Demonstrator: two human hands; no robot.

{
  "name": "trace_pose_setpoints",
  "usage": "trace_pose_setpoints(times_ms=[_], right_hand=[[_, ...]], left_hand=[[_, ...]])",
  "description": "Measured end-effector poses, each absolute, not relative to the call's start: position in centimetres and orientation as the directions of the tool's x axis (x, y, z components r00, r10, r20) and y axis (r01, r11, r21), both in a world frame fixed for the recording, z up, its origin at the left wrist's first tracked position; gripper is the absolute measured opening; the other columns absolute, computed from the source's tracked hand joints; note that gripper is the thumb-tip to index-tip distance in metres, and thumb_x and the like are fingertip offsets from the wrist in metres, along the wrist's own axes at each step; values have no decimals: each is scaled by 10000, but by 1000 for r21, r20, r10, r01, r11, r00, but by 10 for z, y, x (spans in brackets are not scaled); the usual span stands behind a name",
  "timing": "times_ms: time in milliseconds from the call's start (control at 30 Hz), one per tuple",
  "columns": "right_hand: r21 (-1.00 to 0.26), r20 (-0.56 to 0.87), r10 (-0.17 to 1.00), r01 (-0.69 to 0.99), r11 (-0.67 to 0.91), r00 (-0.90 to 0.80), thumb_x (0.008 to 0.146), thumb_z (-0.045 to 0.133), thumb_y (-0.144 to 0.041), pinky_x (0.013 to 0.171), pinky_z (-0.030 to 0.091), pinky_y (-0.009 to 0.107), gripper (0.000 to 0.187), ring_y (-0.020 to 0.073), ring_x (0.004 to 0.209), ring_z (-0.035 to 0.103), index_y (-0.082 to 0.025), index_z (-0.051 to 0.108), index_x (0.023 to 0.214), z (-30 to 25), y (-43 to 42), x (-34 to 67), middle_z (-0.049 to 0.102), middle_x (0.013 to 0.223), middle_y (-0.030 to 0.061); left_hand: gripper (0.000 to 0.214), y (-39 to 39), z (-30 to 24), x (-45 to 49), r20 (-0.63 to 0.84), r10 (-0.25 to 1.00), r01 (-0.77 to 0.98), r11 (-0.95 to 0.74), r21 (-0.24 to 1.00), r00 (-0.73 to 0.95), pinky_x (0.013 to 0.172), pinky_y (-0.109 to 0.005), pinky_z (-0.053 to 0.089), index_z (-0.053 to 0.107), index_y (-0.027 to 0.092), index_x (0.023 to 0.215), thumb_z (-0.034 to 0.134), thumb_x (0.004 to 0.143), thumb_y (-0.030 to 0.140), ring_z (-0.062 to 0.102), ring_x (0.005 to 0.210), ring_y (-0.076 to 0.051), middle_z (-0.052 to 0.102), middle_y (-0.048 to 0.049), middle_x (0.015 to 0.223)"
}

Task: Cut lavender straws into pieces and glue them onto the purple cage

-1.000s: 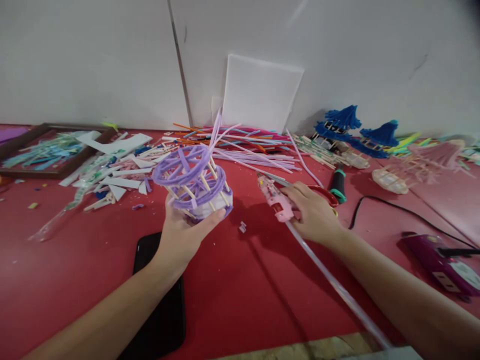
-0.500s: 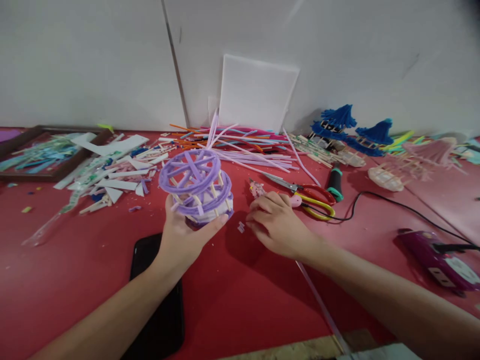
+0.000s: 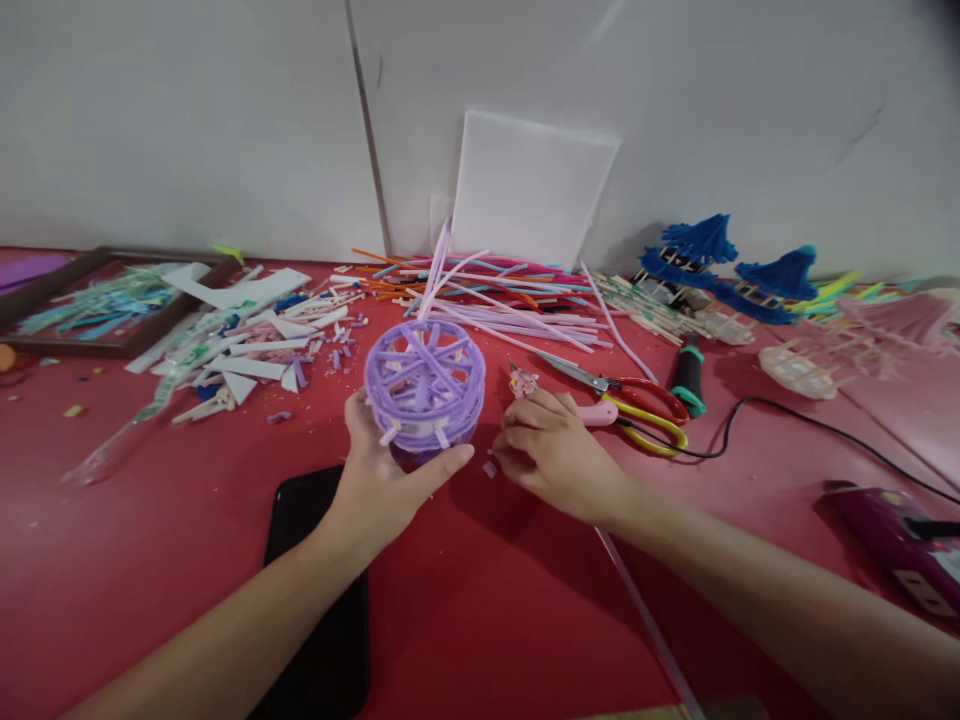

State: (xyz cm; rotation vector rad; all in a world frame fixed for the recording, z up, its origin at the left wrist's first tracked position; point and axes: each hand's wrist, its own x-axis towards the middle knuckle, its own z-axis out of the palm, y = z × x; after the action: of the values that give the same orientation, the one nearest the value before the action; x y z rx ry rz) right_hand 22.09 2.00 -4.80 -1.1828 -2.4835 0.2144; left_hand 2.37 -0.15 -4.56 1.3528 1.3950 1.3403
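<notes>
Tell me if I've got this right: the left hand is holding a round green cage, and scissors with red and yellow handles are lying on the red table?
Not quite: the round cage in the left hand is purple, not green, as the head view shows. The scissors with red and yellow handles do lie on the red table.

no legible txt, nos., brands or signs. clear plastic wrapper (image 3: 160,390) at pic l. has green marks, too blurry to tell if letters. purple box (image 3: 874,525) at r. edge w/ pale panels, any lettering unreadable at this res.
</notes>
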Motion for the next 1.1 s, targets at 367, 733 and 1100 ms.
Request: trace_pose_setpoints(times_ms=[367,733,1100], right_hand=[[-660,498,805,462,593,-322,761,637,-151,755,461,316,68,166,792,605,-199,634,713,-6,14,211,614,781,10],[-543,581,737,510,667,-346,734,647,-144,759,445,352,57,189,793,598,-194,646,707,-2,14,209,618,777,26],[-567,520,758,505,651,-393,728,620,-117,761,426,347,85,177,794,584,-197,623,699,-2,16,210,619,787,13]], left_hand=[[600,-1,-53,25,142,979,53,-135,989,-143,922,-437,491,359,232,1045,782,621,262,620,1027,-230,594,-80,1109],[537,-1,-62,17,223,973,142,-214,967,-57,814,-331,512,378,233,1119,693,685,207,618,964,-188,580,-41,1054],[565,-1,-66,15,201,980,53,-201,978,-6,836,-297,491,362,258,1181,696,726,239,606,975,-160,565,-22,1078]])
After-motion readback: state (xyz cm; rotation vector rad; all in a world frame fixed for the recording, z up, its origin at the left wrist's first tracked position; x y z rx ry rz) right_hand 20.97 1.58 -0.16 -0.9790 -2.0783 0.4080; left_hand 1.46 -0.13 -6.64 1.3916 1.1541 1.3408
